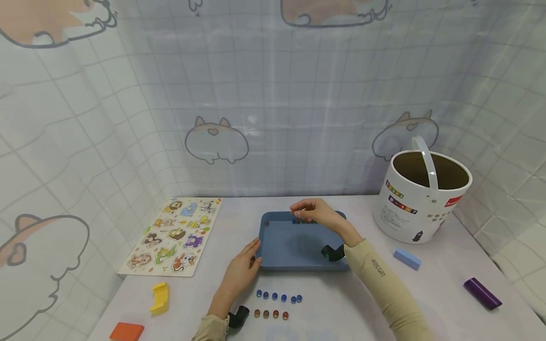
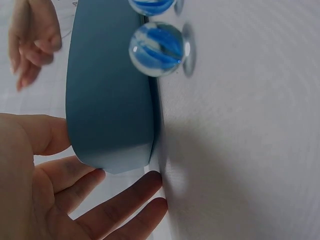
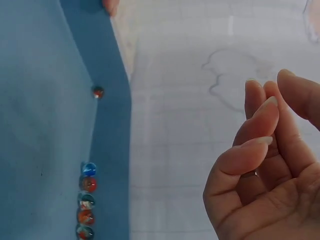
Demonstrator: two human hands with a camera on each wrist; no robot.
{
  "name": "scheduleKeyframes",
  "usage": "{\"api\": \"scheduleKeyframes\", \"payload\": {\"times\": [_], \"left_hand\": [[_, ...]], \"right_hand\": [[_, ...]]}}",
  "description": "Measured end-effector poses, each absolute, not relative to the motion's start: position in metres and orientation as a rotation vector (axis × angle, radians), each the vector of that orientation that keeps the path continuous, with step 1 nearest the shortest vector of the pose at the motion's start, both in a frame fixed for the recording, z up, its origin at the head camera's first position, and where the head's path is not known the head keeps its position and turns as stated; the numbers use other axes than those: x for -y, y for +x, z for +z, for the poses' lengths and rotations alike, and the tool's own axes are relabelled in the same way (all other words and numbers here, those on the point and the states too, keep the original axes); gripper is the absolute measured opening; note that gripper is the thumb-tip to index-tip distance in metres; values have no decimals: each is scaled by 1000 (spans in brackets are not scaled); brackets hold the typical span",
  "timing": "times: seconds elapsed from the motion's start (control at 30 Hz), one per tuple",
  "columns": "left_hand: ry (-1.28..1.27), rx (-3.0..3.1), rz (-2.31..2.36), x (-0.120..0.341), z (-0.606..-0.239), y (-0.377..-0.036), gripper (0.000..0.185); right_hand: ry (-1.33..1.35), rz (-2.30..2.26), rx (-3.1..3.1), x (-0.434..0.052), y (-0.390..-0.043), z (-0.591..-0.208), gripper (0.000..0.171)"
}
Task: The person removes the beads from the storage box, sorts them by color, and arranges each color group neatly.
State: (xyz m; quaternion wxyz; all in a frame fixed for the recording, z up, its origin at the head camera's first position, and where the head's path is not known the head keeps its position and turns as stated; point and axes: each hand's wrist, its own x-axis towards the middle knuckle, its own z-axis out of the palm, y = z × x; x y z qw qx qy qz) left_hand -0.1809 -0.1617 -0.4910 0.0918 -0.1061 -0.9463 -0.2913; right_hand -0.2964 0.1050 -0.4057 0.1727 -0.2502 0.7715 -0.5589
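A blue tray (image 1: 290, 246) lies on the table in the head view. At its left front corner, my left hand (image 1: 242, 269) touches the side with thumb and relaxed fingers (image 2: 122, 205). Above the far rim, my right hand (image 1: 317, 214) is raised with fingers bent loosely; no object shows between thumb and fingertips in the right wrist view. Along the tray's far wall runs a row of marbles (image 3: 86, 201), and one reddish marble (image 3: 98, 92) sits apart near a corner. Before the tray are a row of blue marbles (image 1: 275, 296) and a row of brownish-red marbles (image 1: 276, 314).
A white bucket (image 1: 409, 222) with a raised handle stands at the back right. Near it lie a light-blue block (image 1: 407, 259) and a purple block (image 1: 482, 293). An animal puzzle board (image 1: 170, 237), a yellow block (image 1: 160, 298) and an orange block (image 1: 126, 331) are on the left.
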Motion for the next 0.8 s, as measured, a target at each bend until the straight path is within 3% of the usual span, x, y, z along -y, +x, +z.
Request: {"api": "scheduleKeyframes", "payload": {"times": [0.37, 0.8], "left_hand": [[-311, 2802, -847, 162, -495, -182, 51], [-317, 2819, -857, 162, -492, -182, 51]], "right_hand": [[-561, -1572, -2271, -66, -336, -435, 32], [-335, -1687, -2351, -19, -335, -469, 29]]}}
